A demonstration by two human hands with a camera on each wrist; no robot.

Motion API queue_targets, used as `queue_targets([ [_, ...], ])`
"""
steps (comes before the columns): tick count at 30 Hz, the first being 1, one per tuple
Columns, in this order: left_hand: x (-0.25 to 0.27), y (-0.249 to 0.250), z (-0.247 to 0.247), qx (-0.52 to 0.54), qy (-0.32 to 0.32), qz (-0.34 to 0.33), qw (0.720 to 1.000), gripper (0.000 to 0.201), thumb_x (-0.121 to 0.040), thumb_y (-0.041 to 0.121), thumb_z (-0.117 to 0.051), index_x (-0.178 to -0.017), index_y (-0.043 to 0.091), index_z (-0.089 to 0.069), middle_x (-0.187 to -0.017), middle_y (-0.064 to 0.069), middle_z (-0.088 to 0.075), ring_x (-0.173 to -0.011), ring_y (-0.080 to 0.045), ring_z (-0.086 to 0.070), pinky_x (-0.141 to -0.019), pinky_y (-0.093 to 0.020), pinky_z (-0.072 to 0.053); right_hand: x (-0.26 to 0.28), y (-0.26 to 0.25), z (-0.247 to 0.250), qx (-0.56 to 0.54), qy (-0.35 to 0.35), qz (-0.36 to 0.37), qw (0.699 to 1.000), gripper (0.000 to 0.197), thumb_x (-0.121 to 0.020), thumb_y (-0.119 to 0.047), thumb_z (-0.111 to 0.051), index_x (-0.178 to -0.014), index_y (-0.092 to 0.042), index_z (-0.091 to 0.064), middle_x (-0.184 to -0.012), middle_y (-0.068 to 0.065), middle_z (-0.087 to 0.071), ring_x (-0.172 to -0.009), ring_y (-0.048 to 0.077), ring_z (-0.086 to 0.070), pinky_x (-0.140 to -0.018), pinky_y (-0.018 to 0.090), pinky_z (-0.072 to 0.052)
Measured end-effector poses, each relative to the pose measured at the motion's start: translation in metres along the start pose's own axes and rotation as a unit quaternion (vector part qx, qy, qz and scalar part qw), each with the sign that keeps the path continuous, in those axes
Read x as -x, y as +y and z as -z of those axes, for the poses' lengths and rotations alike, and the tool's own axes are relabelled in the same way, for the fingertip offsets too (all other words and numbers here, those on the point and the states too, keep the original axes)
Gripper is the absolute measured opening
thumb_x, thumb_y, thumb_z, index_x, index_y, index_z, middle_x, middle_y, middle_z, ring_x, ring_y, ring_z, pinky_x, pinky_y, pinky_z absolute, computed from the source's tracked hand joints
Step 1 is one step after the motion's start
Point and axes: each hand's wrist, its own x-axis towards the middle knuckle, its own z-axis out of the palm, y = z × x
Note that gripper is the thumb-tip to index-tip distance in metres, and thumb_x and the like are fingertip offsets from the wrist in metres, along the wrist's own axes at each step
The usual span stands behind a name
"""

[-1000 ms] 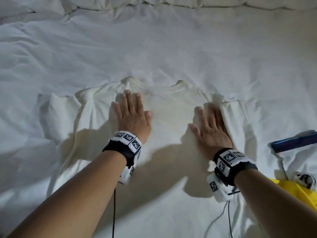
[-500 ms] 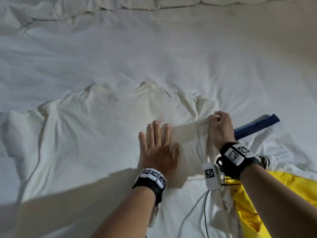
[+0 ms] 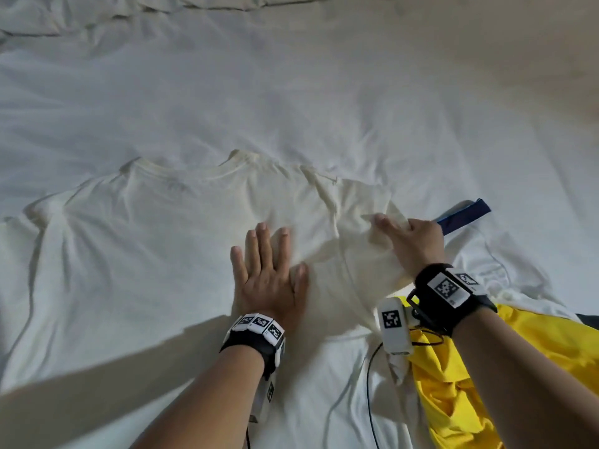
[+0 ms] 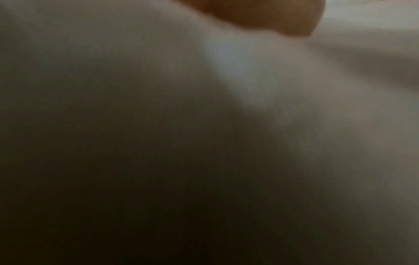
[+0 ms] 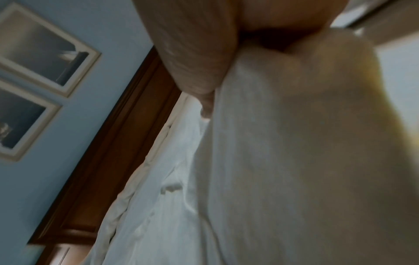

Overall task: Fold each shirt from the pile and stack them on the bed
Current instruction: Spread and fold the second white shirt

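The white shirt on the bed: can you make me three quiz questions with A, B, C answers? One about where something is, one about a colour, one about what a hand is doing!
1. Where does the yellow garment lie?
A. beside the right forearm
B. on the shirt's collar
C. under the left hand

2. What colour is the shirt being folded?
A. red
B. cream white
C. black

3. What is the right hand doing?
A. lying flat and open
B. holding a cup
C. gripping the shirt's sleeve side

Answers:
1 A, the yellow garment is bunched next to the right forearm.
2 B, the shirt spread on the bed is cream white.
3 C, the right hand curls round lifted cloth, while the left hand presses flat.
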Motion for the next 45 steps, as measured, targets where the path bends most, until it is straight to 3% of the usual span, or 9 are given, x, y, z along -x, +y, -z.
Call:
queue_targets([
  [3,-0.003,0.0,-0.004,0.003,-0.008,0.007,1.0,0.072,-0.101,0.052,-0.023,-0.165,0.021,-0.007,-0.17,-0.02,-0.005,-0.157,-0.035,-0.003,-0.122,-0.062,-0.007,0.002,0.019,0.013,-0.021,0.062,-0.014,0.998,0.052,-0.096,-0.046,-0.062,-0.075,0.002,-0.057,-0.071,0.018,-0.062,-0.077,0.041,-0.06,-0.068,0.042,-0.045],
  [10,-0.003,0.0,-0.005,-0.019,-0.011,0.009,1.0,0.073,-0.1,0.052,-0.022,-0.165,0.02,-0.008,-0.17,-0.02,-0.005,-0.157,-0.036,-0.002,-0.122,-0.062,-0.007,0.016,0.032,0.012,0.078,0.096,-0.011,0.992,0.037,-0.108,-0.041,-0.041,-0.093,-0.008,-0.05,-0.086,0.017,-0.056,-0.091,0.041,-0.052,-0.07,0.039,-0.027],
  [15,-0.002,0.001,-0.004,-0.017,-0.011,0.009,1.0,0.073,-0.101,0.052,-0.021,-0.165,0.02,-0.006,-0.17,-0.02,-0.004,-0.157,-0.036,-0.001,-0.122,-0.062,-0.007,0.012,0.038,0.01,0.165,0.114,0.01,0.98,0.035,-0.108,-0.043,-0.035,-0.101,-0.011,-0.047,-0.083,0.014,-0.049,-0.08,0.039,-0.049,-0.069,0.041,-0.028],
  [20,-0.003,0.0,-0.007,0.001,0.002,0.011,1.0,0.072,-0.1,0.052,-0.024,-0.164,0.02,-0.013,-0.169,-0.02,-0.009,-0.157,-0.036,-0.007,-0.122,-0.063,-0.01,0.017,0.024,0.004,0.226,0.191,0.083,0.952,0.046,-0.101,-0.04,-0.05,-0.133,-0.008,-0.044,-0.131,0.021,-0.051,-0.114,0.045,-0.054,-0.084,0.052,-0.044],
  [24,0.0,0.0,-0.011,0.014,0.011,0.009,1.0,0.071,-0.103,0.054,-0.019,-0.165,0.02,-0.005,-0.17,-0.019,-0.003,-0.158,-0.034,-0.002,-0.123,-0.062,-0.007,0.06,-0.011,-0.059,0.301,-0.015,0.305,0.903,0.07,-0.105,-0.036,-0.033,-0.161,-0.003,-0.008,-0.169,0.017,-0.005,-0.157,0.033,-0.004,-0.127,0.048,-0.009],
  [28,0.0,-0.002,-0.013,-0.013,0.015,0.008,1.0,0.07,-0.103,0.051,-0.024,-0.164,0.018,-0.012,-0.169,-0.021,-0.006,-0.158,-0.035,-0.005,-0.122,-0.062,-0.009,0.023,0.003,-0.078,0.378,-0.124,0.276,0.875,0.073,-0.103,-0.058,-0.004,-0.159,-0.018,0.021,-0.165,0.001,0.03,-0.152,0.022,0.028,-0.126,0.046,0.01],
  [33,-0.004,-0.005,-0.015,-0.023,0.001,0.006,1.0,0.074,-0.099,0.052,-0.029,-0.164,0.019,-0.013,-0.169,-0.021,-0.008,-0.157,-0.036,-0.007,-0.122,-0.063,-0.009,-0.038,0.043,-0.018,0.426,-0.07,0.225,0.874,0.07,-0.105,-0.058,-0.009,-0.161,-0.024,0.014,-0.168,0.002,0.021,-0.155,0.024,0.019,-0.125,0.045,0.012],
  [37,-0.004,-0.002,-0.015,-0.024,-0.006,0.013,1.0,0.073,-0.1,0.05,-0.027,-0.164,0.02,-0.01,-0.17,-0.02,-0.003,-0.158,-0.035,-0.001,-0.122,-0.063,-0.007,-0.03,0.036,-0.005,0.423,0.01,0.148,0.894,0.072,-0.106,-0.039,-0.024,-0.161,-0.005,0.007,-0.169,0.016,0.011,-0.156,0.032,0.012,-0.125,0.053,0.006],
  [45,-0.003,-0.004,-0.016,-0.048,-0.022,0.011,0.999,0.068,-0.103,0.049,0.005,-0.163,0.017,0.006,-0.169,-0.021,0.007,-0.157,-0.036,0.006,-0.123,-0.063,-0.003,0.129,0.074,-0.082,0.356,-0.1,0.387,0.844,0.065,-0.105,-0.037,-0.032,-0.163,-0.013,-0.015,-0.17,0.009,-0.004,-0.158,0.029,0.001,-0.126,0.048,-0.003],
])
